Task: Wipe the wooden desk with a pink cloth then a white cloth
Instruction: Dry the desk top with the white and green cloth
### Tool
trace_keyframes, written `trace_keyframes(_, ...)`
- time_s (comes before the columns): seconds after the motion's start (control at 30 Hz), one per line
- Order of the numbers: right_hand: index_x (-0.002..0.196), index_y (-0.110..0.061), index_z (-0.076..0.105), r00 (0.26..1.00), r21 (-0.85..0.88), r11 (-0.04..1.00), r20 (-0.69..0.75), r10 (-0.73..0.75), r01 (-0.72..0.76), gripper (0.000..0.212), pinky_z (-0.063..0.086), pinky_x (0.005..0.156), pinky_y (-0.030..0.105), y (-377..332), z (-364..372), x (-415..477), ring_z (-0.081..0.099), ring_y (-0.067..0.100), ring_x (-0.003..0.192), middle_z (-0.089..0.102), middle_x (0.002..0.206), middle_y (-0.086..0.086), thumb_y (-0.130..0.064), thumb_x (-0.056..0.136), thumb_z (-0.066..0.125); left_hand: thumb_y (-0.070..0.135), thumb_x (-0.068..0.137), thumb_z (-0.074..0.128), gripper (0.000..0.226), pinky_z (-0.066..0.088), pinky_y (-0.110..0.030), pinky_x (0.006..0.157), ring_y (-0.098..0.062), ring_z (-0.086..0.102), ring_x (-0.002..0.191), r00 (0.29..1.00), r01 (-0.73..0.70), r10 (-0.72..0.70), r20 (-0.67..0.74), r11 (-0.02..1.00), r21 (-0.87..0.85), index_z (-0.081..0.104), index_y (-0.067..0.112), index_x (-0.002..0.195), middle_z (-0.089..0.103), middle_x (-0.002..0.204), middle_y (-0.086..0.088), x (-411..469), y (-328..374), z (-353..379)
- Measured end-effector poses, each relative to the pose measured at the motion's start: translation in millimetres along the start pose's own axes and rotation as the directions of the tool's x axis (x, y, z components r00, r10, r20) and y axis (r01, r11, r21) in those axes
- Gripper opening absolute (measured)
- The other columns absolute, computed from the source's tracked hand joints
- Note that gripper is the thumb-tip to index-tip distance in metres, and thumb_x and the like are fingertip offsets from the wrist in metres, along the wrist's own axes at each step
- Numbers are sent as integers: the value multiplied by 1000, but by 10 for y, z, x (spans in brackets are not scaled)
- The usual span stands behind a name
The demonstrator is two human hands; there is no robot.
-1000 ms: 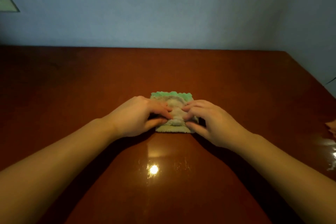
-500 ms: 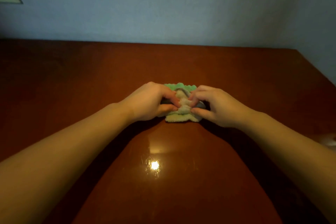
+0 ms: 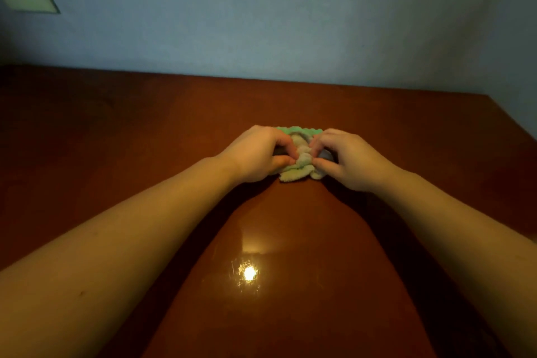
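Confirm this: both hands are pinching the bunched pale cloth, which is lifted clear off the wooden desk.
Not quite. In the head view the left hand and right hand pinch the cloth, but it rests on the wooden desk, not lifted.

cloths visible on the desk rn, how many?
1. A pale cloth with a green scalloped edge, mid-desk, bunched between the left hand and right hand. No pink cloth shows; another could be hidden under the hands.
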State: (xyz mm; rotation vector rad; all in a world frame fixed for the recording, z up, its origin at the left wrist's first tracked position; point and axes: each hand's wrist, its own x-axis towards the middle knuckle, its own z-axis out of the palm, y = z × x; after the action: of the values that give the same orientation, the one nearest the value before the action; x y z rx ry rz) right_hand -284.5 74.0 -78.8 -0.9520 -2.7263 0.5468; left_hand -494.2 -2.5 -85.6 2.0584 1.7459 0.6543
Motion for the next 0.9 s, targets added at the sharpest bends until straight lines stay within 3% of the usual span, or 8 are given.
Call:
trace_keyframes(0.13, 87, -28, 65, 998, 14, 1000, 51, -20, 19, 9, 52, 84, 42, -20, -10, -99, 60, 14, 98, 58, 102, -7, -30, 86, 74, 34, 85, 75, 7, 52, -33, 90, -6, 63, 98, 998, -22, 21, 55, 1000, 2, 74, 32, 92, 70, 101, 14, -98, -32, 6)
trace_keyframes(0.27, 89, -29, 63, 998, 56, 997, 47, -49, 46, 7, 52, 87, 36, 8, 43, -160, 59, 11, 104, 57, 107, -9, -31, 89, 70, 33, 87, 74, 12, 48, -28, 103, 0, 58, 118, 999, -26, 32, 36, 990, -140, 75, 33, 99, 70, 115, 14, -161, -159, 68)
trace_keyframes(0.37, 92, -26, 61, 1000, 21, 1000, -29, 8, -8, 7, 51, 83, 38, 73, 60, 104, 58, 15, 96, 56, 104, -6, -25, 91, 68, 31, 85, 76, 10, 49, -31, 98, -7, 63, 111, 998, 29, -35, -50, 994, -106, 76, 30, 95, 72, 108, 10, 87, -156, 84)
trace_keyframes(0.5, 94, -27, 60, 996, -51, 995, -28, 81, -82, 6, 40, 74, 28, 69, 23, 330, 53, 13, 92, 49, 101, -10, -25, 92, 65, 30, 86, 75, 8, 50, -28, 90, -8, 63, 97, 994, 84, -88, -61, 994, -69, 75, 27, 93, 71, 100, 9, 242, -118, 30)
trace_keyframes(0.7, 89, -27, 63, 1000, 36, 999, 3, 10, -10, 8, 49, 75, 29, 131, 11, 164, 56, 9, 89, 54, 99, -9, -27, 87, 71, 34, 84, 76, 12, 49, -25, 95, -4, 63, 107, 998, 37, -42, -46, 992, -123, 76, 31, 96, 71, 109, 12, 150, -234, 71)
trace_keyframes(0.8, 90, -26, 61, 997, -15, 998, -36, 68, -68, 8, 49, 77, 36, 164, 5, 399, 56, 16, 91, 54, 100, -6, -26, 89, 68, 31, 84, 76, 8, 50, -30, 90, -9, 64, 101, 991, 99, -105, -82, 992, -72, 75, 30, 92, 72, 101, 10, 367, -177, 33)
trace_keyframes(0.9, 92, -26, 58, 992, -42, 992, -54, 114, -117, 10, 43, 74, 33, 140, 19, 529, 54, 19, 92, 50, 101, -5, -26, 89, 68, 28, 85, 74, 5, 49, -29, 84, -12, 64, 98, 986, 152, -151, -66, 988, 7, 71, 30, 89, 71, 99, 9, 497, -100, -13)
